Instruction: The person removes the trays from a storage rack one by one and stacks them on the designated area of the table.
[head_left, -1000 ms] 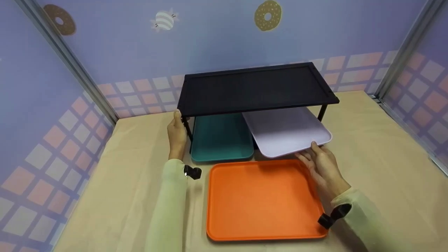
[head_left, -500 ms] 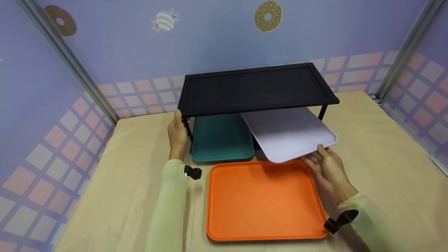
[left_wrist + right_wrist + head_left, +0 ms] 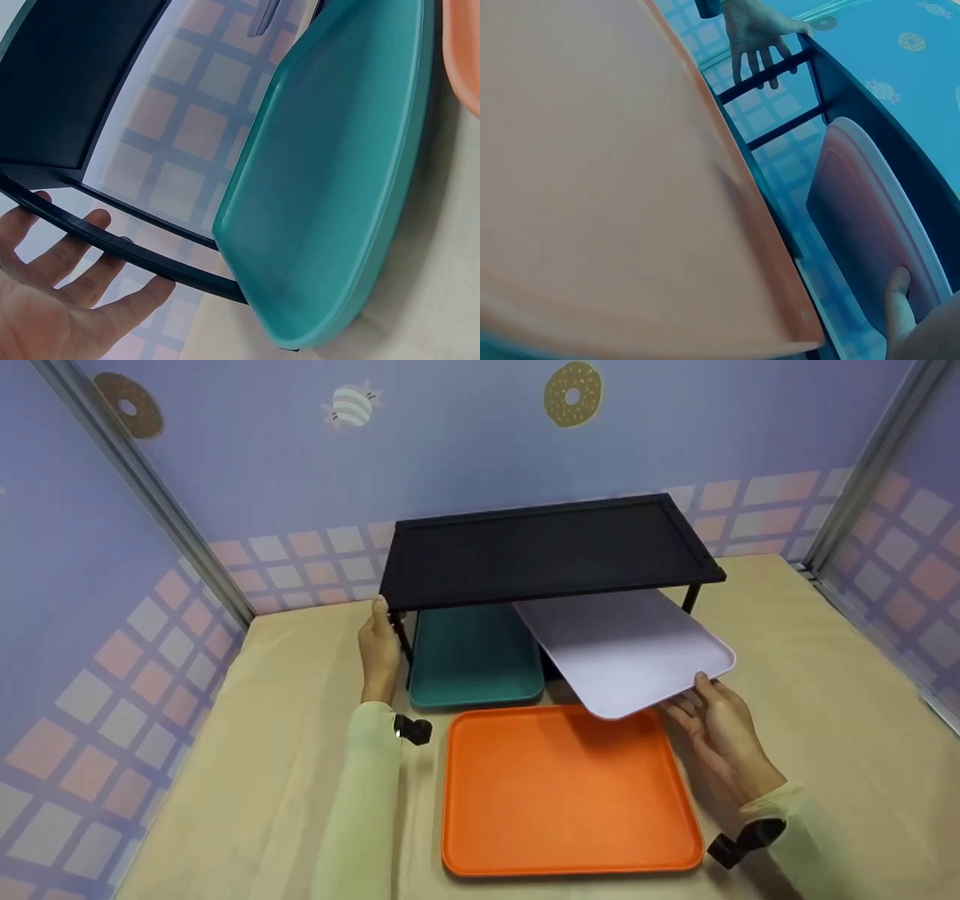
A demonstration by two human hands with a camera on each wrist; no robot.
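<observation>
A black rack [image 3: 551,551] with thin legs stands near the back wall. My left hand [image 3: 381,649] holds its left front corner, thumb at the top edge and fingers against the leg in the left wrist view. With the thumb above and fingers beneath, my right hand [image 3: 724,727] grips the front edge of a lavender tray [image 3: 637,660]. This tray sticks out from under the rack at an angle, its front raised; its back part is hidden. A teal tray [image 3: 477,660] lies under the rack's left half. In front lies an orange tray [image 3: 570,791], partly under the lavender one.
A beige cloth [image 3: 817,675] covers the table. Patterned purple walls [image 3: 465,442] enclose the back and sides, with metal posts [image 3: 862,472] at the corners. The rack's right front leg [image 3: 691,598] stands close to the lavender tray's right side.
My right hand has drawn the lavender tray further out, towards me and to the right, turning it slightly. The left hand, rack, teal tray and orange tray have stayed in place.
</observation>
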